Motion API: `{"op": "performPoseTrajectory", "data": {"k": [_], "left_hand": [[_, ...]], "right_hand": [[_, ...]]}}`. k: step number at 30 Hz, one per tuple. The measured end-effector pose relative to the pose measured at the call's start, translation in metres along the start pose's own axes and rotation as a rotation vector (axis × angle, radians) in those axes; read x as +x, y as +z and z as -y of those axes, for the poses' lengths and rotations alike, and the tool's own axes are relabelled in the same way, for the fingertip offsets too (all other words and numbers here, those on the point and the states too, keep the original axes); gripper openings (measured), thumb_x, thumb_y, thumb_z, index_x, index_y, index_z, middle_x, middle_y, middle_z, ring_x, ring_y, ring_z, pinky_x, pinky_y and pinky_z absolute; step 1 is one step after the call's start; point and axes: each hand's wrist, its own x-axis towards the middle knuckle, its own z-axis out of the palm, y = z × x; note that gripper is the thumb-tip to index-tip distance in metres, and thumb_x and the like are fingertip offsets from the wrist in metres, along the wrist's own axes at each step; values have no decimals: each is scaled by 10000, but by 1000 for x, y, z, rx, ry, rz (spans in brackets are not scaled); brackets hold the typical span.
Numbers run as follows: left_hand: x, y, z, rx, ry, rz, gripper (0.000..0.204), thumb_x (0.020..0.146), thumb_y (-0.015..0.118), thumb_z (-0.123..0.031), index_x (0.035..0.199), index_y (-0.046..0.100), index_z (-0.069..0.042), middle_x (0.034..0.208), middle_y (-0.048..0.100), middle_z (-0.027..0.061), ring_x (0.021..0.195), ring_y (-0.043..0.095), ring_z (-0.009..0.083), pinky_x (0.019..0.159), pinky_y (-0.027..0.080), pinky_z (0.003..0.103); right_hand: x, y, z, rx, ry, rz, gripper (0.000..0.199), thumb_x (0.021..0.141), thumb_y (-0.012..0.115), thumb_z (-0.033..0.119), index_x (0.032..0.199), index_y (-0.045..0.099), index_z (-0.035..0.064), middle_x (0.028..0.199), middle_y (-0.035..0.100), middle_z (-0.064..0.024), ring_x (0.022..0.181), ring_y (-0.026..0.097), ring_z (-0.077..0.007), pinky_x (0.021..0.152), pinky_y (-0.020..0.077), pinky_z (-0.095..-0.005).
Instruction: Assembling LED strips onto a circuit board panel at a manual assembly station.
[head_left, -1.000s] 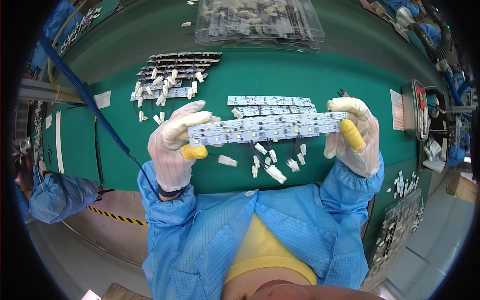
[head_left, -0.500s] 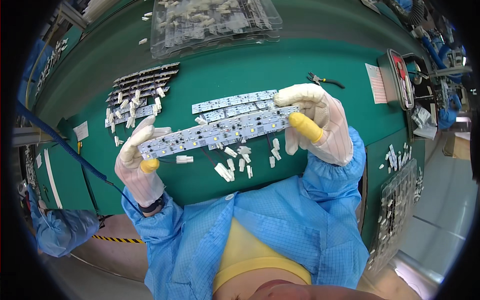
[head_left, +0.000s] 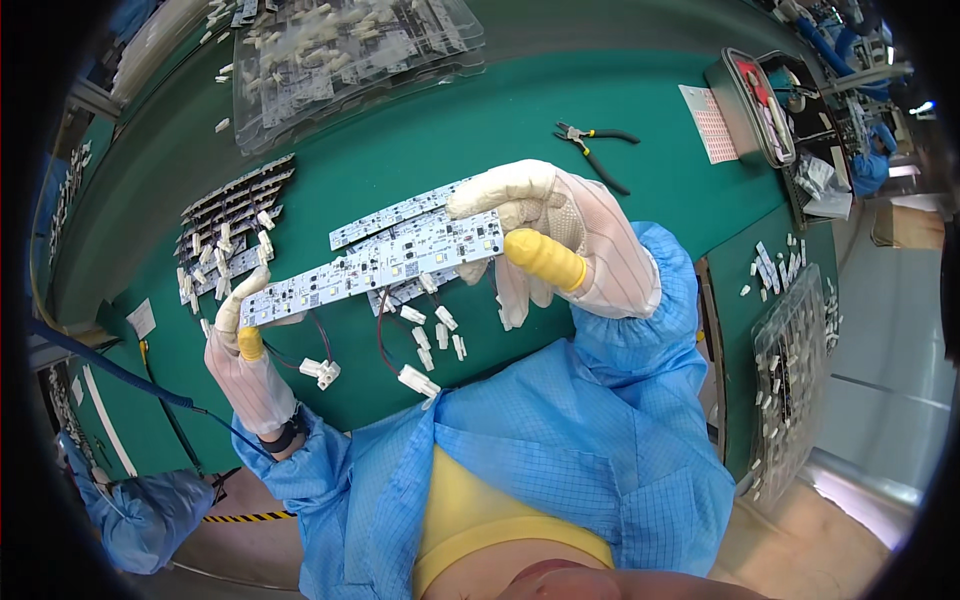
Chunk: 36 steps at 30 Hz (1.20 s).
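Note:
A long white LED circuit board strip (head_left: 370,270) is held up between my two gloved hands, tilted so that its right end is higher. My left hand (head_left: 240,315) pinches its left end, with a yellow finger cot on the thumb. At the other end my right hand (head_left: 560,225), also with a yellow-covered thumb, grips the strip. Wires with white plug connectors (head_left: 418,382) dangle from it. Behind and partly hidden by it, more LED strips (head_left: 385,217) lie on the green mat, with several white connectors just in front of them.
Stacked strips (head_left: 240,195) with connectors lie to the left. A clear plastic tray (head_left: 350,70) full of boards stands at the back. Cutting pliers (head_left: 597,150) rest beyond my right hand, near a metal box (head_left: 757,105). Another clear tray (head_left: 795,375) is at the right. A blue coiled cord (head_left: 110,360) crosses the left side.
The view has turned, shifting the bench contents mostly leftward. Both hands still hold the strip, which now slopes more steeply, and its wires and connectors hang in different positions.

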Motion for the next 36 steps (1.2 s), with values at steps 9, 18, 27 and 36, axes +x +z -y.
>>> {"op": "performPoseTrajectory", "data": {"k": [9, 18, 27, 36], "left_hand": [[-9, -1, 8, -344, 71, -69, 555, 800, 686, -318, 1175, 501, 48, 1109, 590, 237, 892, 626, 201, 699, 509, 244], [-12, -2, -10, -308, 74, -63, 419, 828, 651, -223, 1111, 551, 70, 1062, 613, 211, 801, 641, 174, 631, 537, 229], [-11, -9, -7, -299, 48, -58, 389, 863, 610, -265, 1059, 586, 70, 1009, 631, 180, 774, 662, 219, 643, 555, 267], [-13, -4, -9, -462, 52, -109, 536, 836, 594, -442, 1051, 573, 49, 1004, 634, 208, 949, 627, 260, 857, 495, 333]], "right_hand": [[2, 0, -1, -62, -49, -62, 310, 844, 500, -6, 1154, 492, -7, 897, 610, -137, 534, 567, -93, 440, 444, -182], [6, -7, -7, -74, -62, -27, 316, 876, 542, 110, 1155, 486, -27, 855, 623, -114, 540, 576, -85, 411, 390, -164], [6, -1, -9, -56, -55, -85, 345, 878, 593, 202, 1112, 508, -37, 811, 638, -120, 562, 596, -97, 432, 436, -172], [10, -44, -34, -447, -135, 22, 892, 733, 642, 592, 1310, 336, -16, 1158, 519, -162, 1062, 513, -255, 944, 402, -389]]}}
